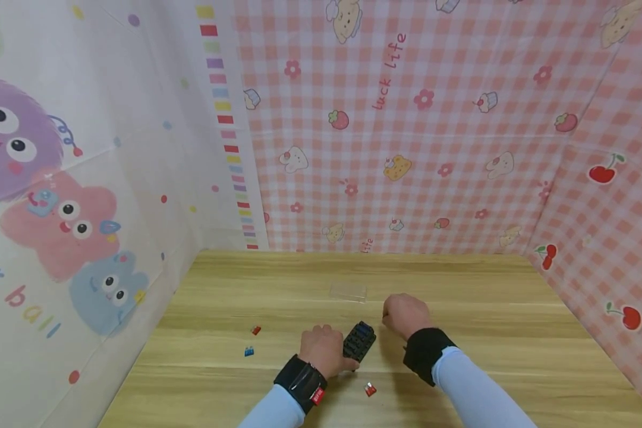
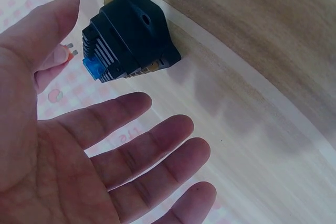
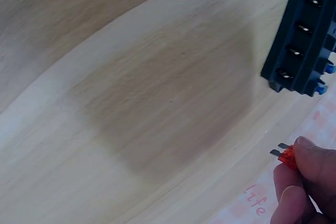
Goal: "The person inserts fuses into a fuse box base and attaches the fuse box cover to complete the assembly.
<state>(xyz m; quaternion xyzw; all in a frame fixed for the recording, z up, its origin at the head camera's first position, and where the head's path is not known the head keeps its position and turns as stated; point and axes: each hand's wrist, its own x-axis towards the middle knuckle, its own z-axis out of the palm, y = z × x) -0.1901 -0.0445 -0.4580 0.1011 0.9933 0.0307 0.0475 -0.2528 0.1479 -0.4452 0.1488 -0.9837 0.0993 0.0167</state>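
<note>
A black fuse block (image 1: pixel 359 340) lies on the table in front of me, with metal-lined slots along its side in the right wrist view. A blue blade fuse (image 2: pixel 93 67) sits in its top. My left hand (image 1: pixel 323 352) is at the block's left side, fingers extended and spread and thumb apart in the left wrist view. To the right of the block, my right hand (image 1: pixel 408 316) pinches a red blade fuse (image 3: pixel 287 157) between thumb and finger. Its two metal prongs point away from the fingertips, apart from the block.
Loose on the wooden table (image 1: pixel 214 380) are a red fuse (image 1: pixel 255 330) and a blue fuse (image 1: pixel 248 351) at left, plus another red fuse (image 1: pixel 370 389) near the front. A clear plastic cover (image 1: pixel 348 292) lies behind the block. Patterned cloth walls (image 1: pixel 396 137) enclose the back and sides.
</note>
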